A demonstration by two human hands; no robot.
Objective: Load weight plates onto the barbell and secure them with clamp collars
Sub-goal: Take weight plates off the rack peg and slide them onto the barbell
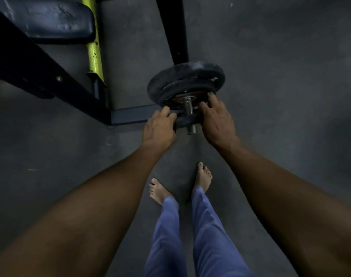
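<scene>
Head view, frame centre: left hand (159,127) and right hand (217,120), fingers gripping a small plate (187,119), are sliding it along the barbell sleeve (188,108) toward loaded plates (185,80). Next: seating flush, then collar.

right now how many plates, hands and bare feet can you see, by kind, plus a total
weight plates: 3, two stacked plates on the barbell sleeve, plus a small plate held edge-on
hands: 2, left hand and right hand, both gripping the small plate
bare feet: 2
total: 7
</scene>
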